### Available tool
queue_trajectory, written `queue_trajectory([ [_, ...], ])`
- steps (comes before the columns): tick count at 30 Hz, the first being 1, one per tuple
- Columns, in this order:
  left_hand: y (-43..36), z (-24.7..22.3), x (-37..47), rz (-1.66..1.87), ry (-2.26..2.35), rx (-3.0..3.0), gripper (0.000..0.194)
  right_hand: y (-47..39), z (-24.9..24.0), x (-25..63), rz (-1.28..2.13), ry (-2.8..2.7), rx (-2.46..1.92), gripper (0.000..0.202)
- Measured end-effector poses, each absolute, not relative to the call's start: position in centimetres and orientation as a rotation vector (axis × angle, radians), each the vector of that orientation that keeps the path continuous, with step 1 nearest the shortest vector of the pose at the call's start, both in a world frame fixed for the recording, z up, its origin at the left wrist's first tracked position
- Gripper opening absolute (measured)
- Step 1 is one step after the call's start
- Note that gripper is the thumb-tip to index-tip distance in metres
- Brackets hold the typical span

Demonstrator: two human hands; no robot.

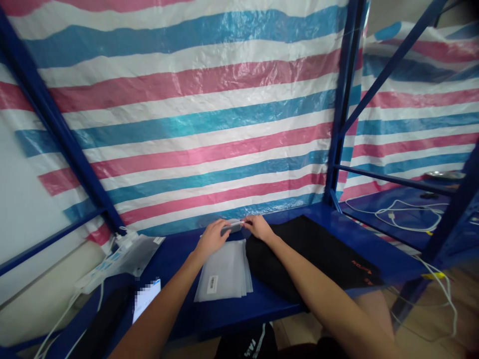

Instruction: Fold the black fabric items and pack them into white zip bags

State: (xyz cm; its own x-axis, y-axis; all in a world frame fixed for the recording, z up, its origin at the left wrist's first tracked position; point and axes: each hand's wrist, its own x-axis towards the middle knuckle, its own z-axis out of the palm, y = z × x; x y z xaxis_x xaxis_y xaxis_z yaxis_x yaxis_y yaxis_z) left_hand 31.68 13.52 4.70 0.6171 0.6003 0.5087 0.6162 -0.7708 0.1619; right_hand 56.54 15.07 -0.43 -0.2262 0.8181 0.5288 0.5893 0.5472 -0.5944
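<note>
Near the back edge of the blue table, my left hand (pixel 214 238) is closed around a small grey flat object (pixel 232 227). My right hand (pixel 258 227) pinches at the right end of that object; what its fingertips hold is too small to make out. Just in front of my left hand lies a stack of translucent plastic bags (pixel 224 271) with a white barcode label. A black cloth or bag (pixel 318 249) with orange lettering is spread under and beside my right forearm.
A lit phone screen (pixel 146 299) and a white power strip (pixel 108 264) with cables are at the left. Striped plastic sheeting (pixel 209 124) hangs behind the blue table (pixel 187 319). Blue metal posts (pixel 339 109) stand at both sides; white cables (pixel 407 217) lie at the right.
</note>
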Motion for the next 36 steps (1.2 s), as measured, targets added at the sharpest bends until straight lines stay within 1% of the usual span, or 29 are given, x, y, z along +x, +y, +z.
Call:
queue_trajectory([
  [3,13.0,4.9,33.4,-0.858,-1.033,-2.801,0.030,14.5,-0.2,56.3,0.306,-2.018,-1.126,0.021],
  [6,12.9,5.0,34.6,-0.790,-1.004,-2.823,0.021,14.0,0.0,56.1,0.275,-2.081,-1.137,0.020],
  [10,12.8,5.0,34.5,-0.713,-1.055,-2.786,0.023,13.5,0.3,56.2,0.226,-2.112,-1.180,0.018],
  [16,12.6,4.6,29.4,-0.723,-1.330,-2.614,0.023,13.7,0.6,57.8,0.124,-2.010,-1.335,0.026],
  [20,12.4,4.1,25.6,-0.739,-1.546,-2.537,0.022,13.7,0.7,58.2,0.103,-1.987,-1.359,0.022],
  [22,12.4,3.8,24.8,-0.772,-1.625,-2.523,0.023,13.4,0.7,57.8,0.106,-2.022,-1.298,0.017],
  [25,12.5,3.7,25.3,-0.866,-1.657,-2.515,0.024,12.8,0.8,56.8,0.131,-2.074,-1.062,0.032],
  [26,12.5,3.8,25.7,-0.904,-1.642,-2.515,0.022,12.7,0.8,56.6,0.137,-2.095,-0.985,0.035],
  [28,12.3,4.1,26.8,-0.978,-1.582,-2.522,0.020,12.7,0.7,56.2,0.128,-2.156,-0.898,0.033],
  [31,11.7,4.7,28.4,-1.081,-1.467,-2.544,0.020,12.8,0.6,56.1,0.100,-2.213,-0.928,0.032],
  [34,11.1,5.3,29.5,-1.173,-1.371,-2.565,0.021,12.7,0.6,56.1,0.145,-2.175,-0.939,0.030],
  [36,10.8,5.7,29.9,-1.230,-1.327,-2.574,0.021,12.6,0.6,56.1,0.174,-2.135,-0.935,0.031],
])
